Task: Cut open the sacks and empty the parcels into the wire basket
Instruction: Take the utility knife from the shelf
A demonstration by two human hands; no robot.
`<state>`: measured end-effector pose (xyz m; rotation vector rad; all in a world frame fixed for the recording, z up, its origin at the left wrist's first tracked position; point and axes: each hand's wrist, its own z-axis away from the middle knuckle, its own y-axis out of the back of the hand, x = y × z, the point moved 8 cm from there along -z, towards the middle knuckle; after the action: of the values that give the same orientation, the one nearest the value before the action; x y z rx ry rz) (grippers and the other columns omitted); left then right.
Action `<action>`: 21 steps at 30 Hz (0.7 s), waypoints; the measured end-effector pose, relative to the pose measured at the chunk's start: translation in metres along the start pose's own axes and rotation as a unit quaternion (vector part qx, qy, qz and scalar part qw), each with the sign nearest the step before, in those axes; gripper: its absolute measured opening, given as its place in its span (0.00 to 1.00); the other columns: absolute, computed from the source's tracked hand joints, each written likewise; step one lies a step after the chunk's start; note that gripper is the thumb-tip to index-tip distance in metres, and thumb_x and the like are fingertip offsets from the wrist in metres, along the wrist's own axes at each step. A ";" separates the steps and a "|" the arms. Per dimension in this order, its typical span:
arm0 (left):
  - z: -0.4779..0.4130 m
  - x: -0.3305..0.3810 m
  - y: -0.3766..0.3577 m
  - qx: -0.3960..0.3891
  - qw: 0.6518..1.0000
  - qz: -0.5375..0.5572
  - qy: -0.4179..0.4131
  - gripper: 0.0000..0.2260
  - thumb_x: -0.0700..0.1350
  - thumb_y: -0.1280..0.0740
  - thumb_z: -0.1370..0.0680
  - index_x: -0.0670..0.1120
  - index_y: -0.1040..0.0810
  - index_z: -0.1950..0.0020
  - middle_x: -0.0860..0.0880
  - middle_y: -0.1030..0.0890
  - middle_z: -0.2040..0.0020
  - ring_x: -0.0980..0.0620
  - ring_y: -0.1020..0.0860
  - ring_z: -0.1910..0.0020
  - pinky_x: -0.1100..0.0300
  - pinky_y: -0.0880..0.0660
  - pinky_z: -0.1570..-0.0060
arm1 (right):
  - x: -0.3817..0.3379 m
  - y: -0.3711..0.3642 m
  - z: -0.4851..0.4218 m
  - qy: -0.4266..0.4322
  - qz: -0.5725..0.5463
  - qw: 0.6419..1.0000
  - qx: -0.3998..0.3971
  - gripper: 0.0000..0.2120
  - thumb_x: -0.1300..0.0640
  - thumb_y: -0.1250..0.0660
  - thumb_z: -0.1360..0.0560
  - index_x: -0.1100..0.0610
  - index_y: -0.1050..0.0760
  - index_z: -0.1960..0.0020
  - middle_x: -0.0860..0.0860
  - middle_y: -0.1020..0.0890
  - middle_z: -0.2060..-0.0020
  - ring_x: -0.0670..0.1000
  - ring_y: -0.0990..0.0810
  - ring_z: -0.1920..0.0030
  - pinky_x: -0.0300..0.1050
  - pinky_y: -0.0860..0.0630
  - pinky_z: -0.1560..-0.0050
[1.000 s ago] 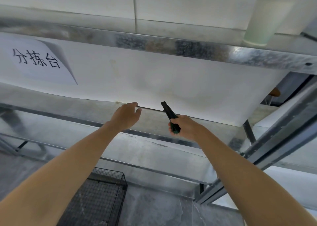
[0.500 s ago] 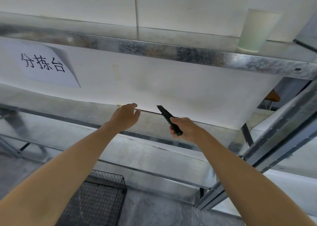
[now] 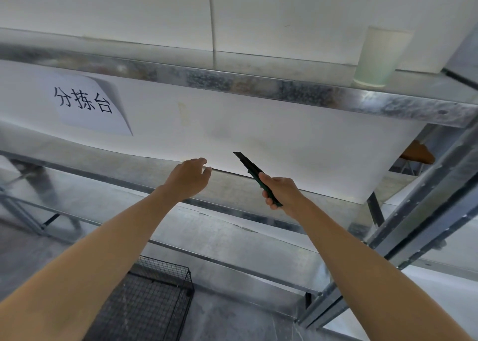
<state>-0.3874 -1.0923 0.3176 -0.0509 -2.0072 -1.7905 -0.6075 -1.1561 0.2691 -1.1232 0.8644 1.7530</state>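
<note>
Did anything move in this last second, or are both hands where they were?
The utility knife in the right hand has tipped leftward, its tip now leaning toward the left hand. Nothing was picked up or let go. The left hand stays at the near edge of the white sheet, the right hand keeps gripping the knife, and the wire basket below is unchanged.

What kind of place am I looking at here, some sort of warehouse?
Probably a parcel sorting station in a warehouse. A paper sign reads 分拣台, "sorting table", galvanised metal racking frames it, a wire basket stands on the floor below, and the right hand grips a utility knife.
</note>
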 end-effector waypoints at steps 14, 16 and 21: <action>0.047 -0.010 0.025 0.045 0.997 -0.015 0.060 0.20 0.50 0.47 0.17 0.43 0.33 0.29 0.45 0.28 0.30 0.44 0.29 0.33 0.52 0.34 0.34 | -0.012 -0.018 0.013 0.029 0.029 0.998 -0.055 0.12 0.53 0.33 0.24 0.62 0.22 0.48 0.55 0.17 0.60 0.49 0.25 0.69 0.39 0.26 0.70; 0.060 -0.017 0.031 0.053 0.996 -0.013 0.077 0.20 0.50 0.47 0.17 0.43 0.33 0.28 0.45 0.29 0.29 0.44 0.29 0.32 0.51 0.34 0.33 | -0.016 -0.029 0.011 0.045 0.042 0.995 -0.075 0.10 0.55 0.34 0.23 0.61 0.22 0.47 0.55 0.18 0.61 0.49 0.24 0.69 0.38 0.26 0.70; 0.104 -0.058 0.048 0.077 0.985 -0.022 0.153 0.19 0.49 0.47 0.18 0.44 0.32 0.30 0.45 0.27 0.31 0.44 0.27 0.35 0.53 0.32 0.37 | -0.024 -0.082 0.016 0.061 0.058 0.985 -0.152 0.07 0.59 0.35 0.22 0.61 0.23 0.47 0.56 0.18 0.61 0.52 0.24 0.68 0.42 0.25 0.66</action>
<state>-0.3512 -0.9703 0.3359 0.3002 -1.9267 -1.5542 -0.5322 -1.1165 0.2888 -1.4151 0.7622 1.9769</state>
